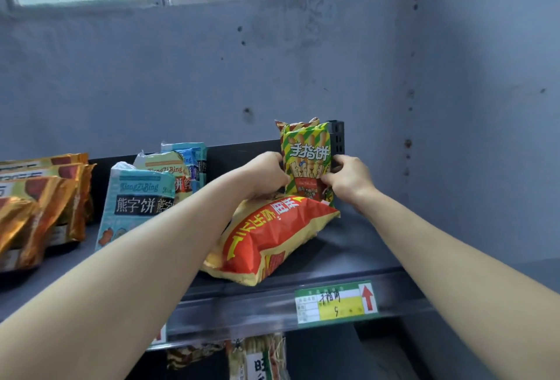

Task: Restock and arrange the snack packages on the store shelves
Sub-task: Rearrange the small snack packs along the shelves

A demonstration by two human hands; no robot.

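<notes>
A green-and-yellow striped snack pack (307, 157) stands upright at the back right of the dark top shelf (348, 246), with at least one more like it behind. My left hand (268, 172) grips its left edge and my right hand (348, 178) pinches its lower right side. A large red-and-yellow bag (269, 235) lies flat on the shelf under my left wrist, in front of the striped pack.
Light-blue biscuit packs (136, 198) stand mid-shelf and orange-gold packs (39, 207) at the left. A green-and-yellow price label (336, 302) is fixed to the shelf's front rail. More packages (257, 358) sit on the shelf below. A grey wall stands behind and to the right.
</notes>
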